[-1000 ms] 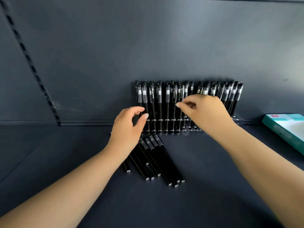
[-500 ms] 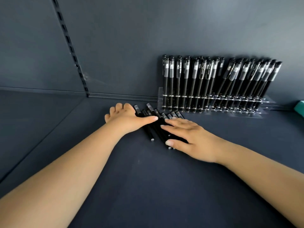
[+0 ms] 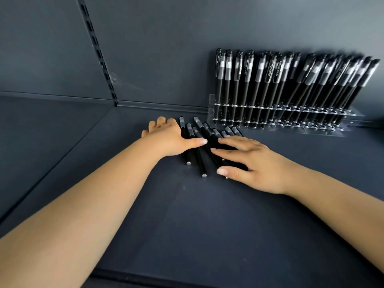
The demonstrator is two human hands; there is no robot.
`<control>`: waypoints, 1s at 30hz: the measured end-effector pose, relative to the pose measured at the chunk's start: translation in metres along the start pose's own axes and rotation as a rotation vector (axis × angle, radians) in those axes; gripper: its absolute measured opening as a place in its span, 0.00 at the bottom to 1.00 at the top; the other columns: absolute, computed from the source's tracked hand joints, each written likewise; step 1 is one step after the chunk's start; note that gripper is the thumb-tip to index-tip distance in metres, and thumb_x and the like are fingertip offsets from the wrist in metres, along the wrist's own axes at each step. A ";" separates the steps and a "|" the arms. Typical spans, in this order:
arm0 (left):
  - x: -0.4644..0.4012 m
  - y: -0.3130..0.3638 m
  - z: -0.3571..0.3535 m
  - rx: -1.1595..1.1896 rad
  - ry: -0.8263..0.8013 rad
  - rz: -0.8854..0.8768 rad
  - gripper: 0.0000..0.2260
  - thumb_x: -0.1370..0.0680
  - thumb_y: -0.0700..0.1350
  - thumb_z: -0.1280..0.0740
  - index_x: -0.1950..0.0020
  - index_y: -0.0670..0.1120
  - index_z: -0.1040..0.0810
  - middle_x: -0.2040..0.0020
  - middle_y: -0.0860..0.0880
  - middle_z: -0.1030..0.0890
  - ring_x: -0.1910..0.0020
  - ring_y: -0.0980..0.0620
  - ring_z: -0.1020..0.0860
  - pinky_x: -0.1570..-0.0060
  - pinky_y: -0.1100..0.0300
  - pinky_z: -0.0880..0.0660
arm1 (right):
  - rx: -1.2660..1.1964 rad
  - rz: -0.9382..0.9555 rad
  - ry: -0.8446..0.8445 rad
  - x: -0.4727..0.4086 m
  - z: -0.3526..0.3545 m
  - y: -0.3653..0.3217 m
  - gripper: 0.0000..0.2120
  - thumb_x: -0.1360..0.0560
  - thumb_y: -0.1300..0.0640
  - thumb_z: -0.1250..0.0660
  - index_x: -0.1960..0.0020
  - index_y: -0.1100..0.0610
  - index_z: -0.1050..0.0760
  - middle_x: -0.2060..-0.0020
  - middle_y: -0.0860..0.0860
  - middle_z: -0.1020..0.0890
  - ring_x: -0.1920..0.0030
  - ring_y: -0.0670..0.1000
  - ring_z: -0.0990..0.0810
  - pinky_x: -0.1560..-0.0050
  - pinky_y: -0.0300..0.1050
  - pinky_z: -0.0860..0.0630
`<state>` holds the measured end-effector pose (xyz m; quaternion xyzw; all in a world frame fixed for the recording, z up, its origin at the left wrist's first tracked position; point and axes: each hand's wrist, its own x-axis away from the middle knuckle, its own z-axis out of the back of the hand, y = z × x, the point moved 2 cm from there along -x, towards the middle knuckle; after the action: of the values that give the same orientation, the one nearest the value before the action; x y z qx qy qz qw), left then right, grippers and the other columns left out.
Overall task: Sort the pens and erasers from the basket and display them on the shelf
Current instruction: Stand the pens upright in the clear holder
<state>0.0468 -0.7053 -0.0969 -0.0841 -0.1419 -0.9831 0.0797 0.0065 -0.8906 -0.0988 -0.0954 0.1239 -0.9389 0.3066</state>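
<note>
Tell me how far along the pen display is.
Done: the clear rack at the back wall holds a full-looking row of upright pens. In hand: the left hand and right hand rest on a bunch of loose pens lying on the shelf. Left: racking those pens. No erasers or basket are in view.

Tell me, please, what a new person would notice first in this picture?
First, the clear rack packed with upright black pens against the back wall, on the right. Then the loose pens lying on the shelf before it, with the left hand and right hand resting flat on them.
</note>
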 end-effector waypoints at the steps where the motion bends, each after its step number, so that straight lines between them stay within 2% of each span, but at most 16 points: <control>1: -0.001 0.000 0.000 -0.005 -0.006 0.006 0.42 0.33 0.71 0.40 0.28 0.46 0.39 0.29 0.47 0.40 0.29 0.45 0.44 0.35 0.49 0.41 | 0.009 0.000 -0.002 -0.001 0.000 0.001 0.38 0.37 0.31 0.57 0.28 0.40 0.45 0.26 0.42 0.48 0.26 0.43 0.56 0.28 0.40 0.59; 5: -0.001 0.001 0.000 -0.010 -0.046 0.020 0.42 0.33 0.71 0.40 0.27 0.45 0.40 0.28 0.46 0.42 0.28 0.44 0.45 0.34 0.48 0.40 | 0.031 0.033 -0.040 -0.002 -0.004 0.006 0.33 0.34 0.23 0.57 0.33 0.34 0.53 0.28 0.38 0.50 0.27 0.40 0.57 0.29 0.39 0.60; 7: 0.001 0.003 0.000 -0.023 -0.057 0.025 0.43 0.32 0.71 0.40 0.27 0.45 0.41 0.28 0.46 0.42 0.28 0.44 0.45 0.35 0.48 0.40 | 0.025 0.056 -0.055 -0.002 -0.005 0.007 0.36 0.39 0.23 0.57 0.33 0.34 0.54 0.29 0.36 0.51 0.28 0.38 0.58 0.30 0.39 0.61; 11: 0.000 0.004 0.006 -0.014 -0.114 0.040 0.41 0.31 0.69 0.39 0.26 0.46 0.42 0.27 0.46 0.43 0.29 0.44 0.43 0.36 0.52 0.37 | 0.001 0.097 -0.020 -0.003 -0.006 0.009 0.52 0.47 0.18 0.69 0.29 0.39 0.48 0.30 0.35 0.50 0.32 0.34 0.58 0.31 0.36 0.61; 14: -0.001 0.001 0.009 0.043 -0.141 0.055 0.38 0.30 0.65 0.35 0.26 0.47 0.40 0.27 0.45 0.43 0.30 0.44 0.40 0.35 0.52 0.37 | -0.030 0.099 0.010 -0.003 -0.004 0.010 0.52 0.45 0.18 0.68 0.29 0.41 0.43 0.27 0.40 0.46 0.31 0.36 0.55 0.30 0.37 0.58; 16: 0.000 -0.001 0.009 0.054 -0.133 0.068 0.38 0.29 0.66 0.37 0.26 0.46 0.40 0.26 0.45 0.44 0.29 0.44 0.41 0.35 0.52 0.37 | -0.048 0.095 0.025 -0.003 -0.004 0.011 0.52 0.45 0.18 0.67 0.30 0.42 0.40 0.27 0.42 0.44 0.30 0.38 0.53 0.29 0.38 0.56; 19: 0.003 0.001 0.005 0.044 -0.107 0.083 0.41 0.30 0.71 0.43 0.26 0.46 0.42 0.26 0.45 0.45 0.28 0.44 0.44 0.35 0.51 0.39 | -0.041 0.105 0.027 -0.004 -0.004 0.011 0.51 0.44 0.19 0.67 0.30 0.41 0.39 0.27 0.42 0.44 0.27 0.41 0.53 0.29 0.39 0.56; 23: 0.004 0.008 0.002 -0.043 -0.097 0.070 0.45 0.31 0.71 0.41 0.25 0.43 0.46 0.27 0.45 0.45 0.28 0.43 0.45 0.34 0.49 0.39 | -0.004 0.131 0.019 -0.005 -0.006 0.010 0.49 0.44 0.19 0.68 0.31 0.40 0.40 0.27 0.42 0.45 0.31 0.36 0.55 0.32 0.35 0.59; 25: 0.002 0.007 0.006 -0.010 -0.142 0.050 0.41 0.30 0.68 0.37 0.26 0.44 0.41 0.27 0.44 0.41 0.30 0.44 0.39 0.37 0.51 0.36 | -0.025 0.135 0.028 -0.005 -0.006 0.012 0.48 0.43 0.19 0.68 0.32 0.39 0.39 0.27 0.42 0.44 0.31 0.37 0.53 0.31 0.37 0.58; 27: 0.002 0.000 0.013 0.017 -0.179 0.035 0.35 0.29 0.63 0.34 0.30 0.44 0.34 0.31 0.44 0.32 0.36 0.44 0.31 0.43 0.54 0.32 | -0.054 0.141 0.041 -0.005 -0.005 0.014 0.46 0.42 0.19 0.66 0.32 0.40 0.38 0.28 0.41 0.42 0.30 0.38 0.51 0.29 0.39 0.56; 30: 0.002 -0.012 0.023 -0.013 -0.156 0.020 0.25 0.28 0.59 0.33 0.42 0.40 0.26 0.43 0.43 0.23 0.46 0.43 0.25 0.50 0.56 0.30 | -0.072 0.156 0.055 -0.006 -0.004 0.015 0.46 0.41 0.19 0.65 0.33 0.40 0.36 0.32 0.38 0.42 0.30 0.39 0.50 0.29 0.38 0.55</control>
<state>0.0463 -0.6873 -0.0782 -0.1622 -0.1406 -0.9736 0.0778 0.0183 -0.8985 -0.1080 -0.0706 0.1730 -0.9093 0.3718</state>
